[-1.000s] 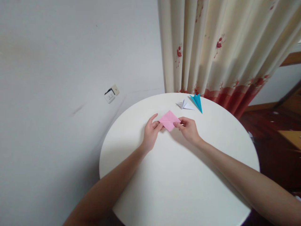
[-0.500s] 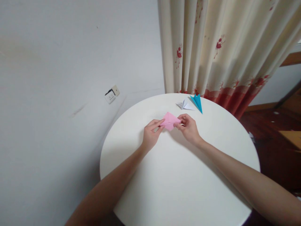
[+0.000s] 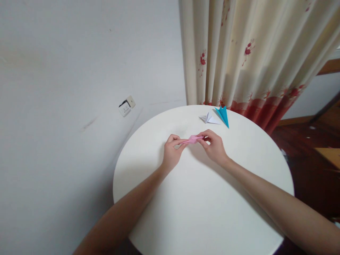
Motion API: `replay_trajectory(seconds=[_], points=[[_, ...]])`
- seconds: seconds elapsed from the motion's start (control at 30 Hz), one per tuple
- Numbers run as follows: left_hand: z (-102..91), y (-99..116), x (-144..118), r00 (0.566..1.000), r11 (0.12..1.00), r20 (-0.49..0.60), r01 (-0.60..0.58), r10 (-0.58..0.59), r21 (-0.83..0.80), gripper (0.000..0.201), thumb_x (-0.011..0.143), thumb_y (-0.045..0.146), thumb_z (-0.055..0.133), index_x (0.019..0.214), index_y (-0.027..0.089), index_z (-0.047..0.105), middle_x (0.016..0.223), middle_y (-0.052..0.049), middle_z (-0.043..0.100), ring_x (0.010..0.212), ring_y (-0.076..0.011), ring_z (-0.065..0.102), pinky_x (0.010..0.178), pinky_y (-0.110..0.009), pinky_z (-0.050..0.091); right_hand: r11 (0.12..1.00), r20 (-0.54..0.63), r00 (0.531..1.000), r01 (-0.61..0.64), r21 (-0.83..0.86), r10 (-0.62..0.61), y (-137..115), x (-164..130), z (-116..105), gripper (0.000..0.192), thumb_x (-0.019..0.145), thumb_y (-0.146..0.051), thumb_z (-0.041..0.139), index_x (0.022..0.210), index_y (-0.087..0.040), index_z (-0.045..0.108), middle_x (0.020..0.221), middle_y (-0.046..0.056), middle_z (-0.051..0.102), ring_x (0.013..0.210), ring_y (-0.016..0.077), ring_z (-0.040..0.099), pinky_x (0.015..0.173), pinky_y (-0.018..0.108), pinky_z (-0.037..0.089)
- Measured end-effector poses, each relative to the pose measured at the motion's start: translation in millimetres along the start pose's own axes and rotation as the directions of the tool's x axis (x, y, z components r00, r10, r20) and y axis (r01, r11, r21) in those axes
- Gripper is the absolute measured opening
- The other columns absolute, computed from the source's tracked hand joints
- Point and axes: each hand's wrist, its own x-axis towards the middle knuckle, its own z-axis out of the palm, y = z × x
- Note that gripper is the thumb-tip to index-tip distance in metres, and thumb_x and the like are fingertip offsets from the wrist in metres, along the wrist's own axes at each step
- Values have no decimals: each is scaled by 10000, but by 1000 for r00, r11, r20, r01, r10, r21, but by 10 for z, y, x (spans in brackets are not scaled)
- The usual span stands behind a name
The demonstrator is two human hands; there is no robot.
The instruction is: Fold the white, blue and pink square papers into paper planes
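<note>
A round white tabletop [image 3: 202, 212] fills the lower view, set against a plain wall and a flowered curtain [image 3: 252, 53]. Near its far edge lie a blue folded paper [image 3: 222, 114] and, just beside it, a white folded paper [image 3: 209, 118], both well apart from the hands. Over the far middle of the tabletop, the left hand [image 3: 170, 153] and right hand [image 3: 215, 147] meet on a pink paper [image 3: 191, 139]. It shows as a narrow strip, its long axis running left to right between them. Each grip is closed, pinching one end with the fingertips, so the paper lies directly between both hands, equally near each.
</note>
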Motion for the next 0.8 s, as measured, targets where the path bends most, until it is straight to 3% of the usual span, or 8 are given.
replay_trajectory(seconds=[0.13,0.23,0.33,0.5,0.8], points=[[44,-46,-16,986,977,65,161,-153,-140,156,810,326,716,868,197,781,896,-71,726,843,-200,640,818,-314,480,998,16,1000,-26,53,25,7,27,-10,152,819,-341,692,838,-192,674,946,73,623,868,191,595,695,305,513],[57,-57,-28,963,947,127,260,-239,-190,206,785,345,735,891,172,774,873,-77,750,801,-210,662,781,-316,499,987,67,992,-118,106,111,35,26,-9,168,799,-339,702,818,-179,652,819,45,655,768,174,610,707,311,502],[35,-21,-41,942,953,242,270,-232,-136,254,753,354,766,928,170,781,934,-84,759,857,-232,674,812,-322,503,969,109,977,-200,143,185,47,6,17,176,763,-330,721,796,-168,659,743,31,665,678,157,598,662,299,484],[16,26,-68,862,925,433,352,-262,-140,321,799,440,717,930,154,782,854,-76,753,785,-224,677,741,-315,515,906,183,935,-343,248,304,-9,-36,99,268,678,-389,778,788,-160,691,691,29,673,611,148,587,579,278,468],[79,31,-98,777,831,536,509,-331,-225,401,766,502,743,896,125,773,817,-91,748,760,-222,685,748,-321,510,846,174,894,-447,292,413,-73,-66,174,373,736,-518,699,621,-163,688,584,20,632,541,125,502,519,260,388]])
